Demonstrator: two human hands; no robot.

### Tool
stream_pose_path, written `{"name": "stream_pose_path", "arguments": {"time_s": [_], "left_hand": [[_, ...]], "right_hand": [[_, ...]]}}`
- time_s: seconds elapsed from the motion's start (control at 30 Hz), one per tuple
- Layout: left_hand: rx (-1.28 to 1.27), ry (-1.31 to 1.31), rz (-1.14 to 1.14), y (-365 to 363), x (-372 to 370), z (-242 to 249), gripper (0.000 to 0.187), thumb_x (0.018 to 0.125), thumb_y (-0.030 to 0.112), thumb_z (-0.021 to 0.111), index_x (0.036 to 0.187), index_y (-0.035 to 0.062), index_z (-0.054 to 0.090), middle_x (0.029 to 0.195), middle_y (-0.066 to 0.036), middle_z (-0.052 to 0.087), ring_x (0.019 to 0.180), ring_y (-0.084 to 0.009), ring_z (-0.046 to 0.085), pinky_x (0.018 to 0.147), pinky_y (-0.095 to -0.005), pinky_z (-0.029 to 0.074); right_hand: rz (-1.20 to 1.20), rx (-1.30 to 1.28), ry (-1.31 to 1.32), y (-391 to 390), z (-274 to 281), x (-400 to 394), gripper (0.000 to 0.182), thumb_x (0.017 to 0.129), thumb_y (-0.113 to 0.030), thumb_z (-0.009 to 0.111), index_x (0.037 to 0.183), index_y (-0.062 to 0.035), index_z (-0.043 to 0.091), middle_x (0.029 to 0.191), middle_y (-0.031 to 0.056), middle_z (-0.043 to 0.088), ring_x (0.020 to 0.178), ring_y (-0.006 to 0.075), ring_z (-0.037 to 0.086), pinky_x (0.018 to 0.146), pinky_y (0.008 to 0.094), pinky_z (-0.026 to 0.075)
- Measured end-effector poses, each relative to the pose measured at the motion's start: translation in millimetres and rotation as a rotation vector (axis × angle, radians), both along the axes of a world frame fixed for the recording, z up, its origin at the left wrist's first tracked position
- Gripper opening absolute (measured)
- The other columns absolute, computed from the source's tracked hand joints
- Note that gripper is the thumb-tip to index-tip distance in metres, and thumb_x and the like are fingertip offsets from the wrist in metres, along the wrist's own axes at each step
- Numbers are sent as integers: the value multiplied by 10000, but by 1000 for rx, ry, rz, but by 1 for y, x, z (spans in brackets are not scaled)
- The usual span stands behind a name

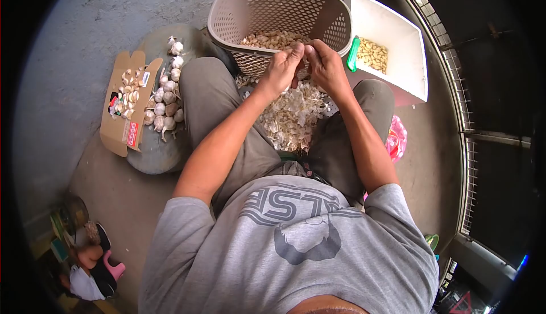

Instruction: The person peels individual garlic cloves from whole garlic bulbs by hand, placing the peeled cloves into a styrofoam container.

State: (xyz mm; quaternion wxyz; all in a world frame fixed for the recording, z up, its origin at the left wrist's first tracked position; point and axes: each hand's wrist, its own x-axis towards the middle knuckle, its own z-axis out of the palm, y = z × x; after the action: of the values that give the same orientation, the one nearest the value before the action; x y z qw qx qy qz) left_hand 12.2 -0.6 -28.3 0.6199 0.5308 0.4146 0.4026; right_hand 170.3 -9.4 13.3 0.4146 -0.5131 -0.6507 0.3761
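My left hand (278, 71) and my right hand (330, 71) meet fingertip to fingertip in front of the basket's near rim. Both are closed in a pinch; whatever sits between the fingers is hidden or too small to name. Just beyond them stands a beige perforated plastic basket (224, 15) with unpeeled garlic cloves (270, 39) in it. Below the hands, between my knees, lies a heap of papery garlic skins (293, 118). To the right, a white box (395, 24) contains peeled garlic cloves (372, 56). A green-handled object (353, 54) hangs at its near left rim.
At left, a round grey surface (153, 160) bears whole garlic bulbs (165, 106) and an opened cardboard box (116, 126) with loose cloves (131, 95). A pink bag (397, 138) lies beyond my right knee. Another person (88, 263) is partly visible at lower left.
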Motion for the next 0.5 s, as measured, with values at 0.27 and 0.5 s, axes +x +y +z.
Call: {"name": "stream_pose_path", "arguments": {"time_s": [0.27, 0.5], "left_hand": [[462, 207, 275, -6, 7, 0, 354, 1055, 323, 573, 950, -15, 589, 717, -147, 588, 666, -245, 585, 636, -412, 475], [304, -19, 284, 2, 2, -2, 164, 1060, 192, 580, 1014, 42, 627, 816, 6, 627, 542, -30, 526, 447, -210, 437]], "right_hand": [[-10, -138, 120, 10, -17, 4, 267, 1104, -259, 505, 988, -31, 580, 594, -3, 511, 463, 80, 499, 422, 258, 380], [107, -170, 231, 4, -13, -4, 231, 1053, -231, 616, 1074, -7, 563, 719, 9, 571, 562, 64, 515, 475, 238, 402]]}}
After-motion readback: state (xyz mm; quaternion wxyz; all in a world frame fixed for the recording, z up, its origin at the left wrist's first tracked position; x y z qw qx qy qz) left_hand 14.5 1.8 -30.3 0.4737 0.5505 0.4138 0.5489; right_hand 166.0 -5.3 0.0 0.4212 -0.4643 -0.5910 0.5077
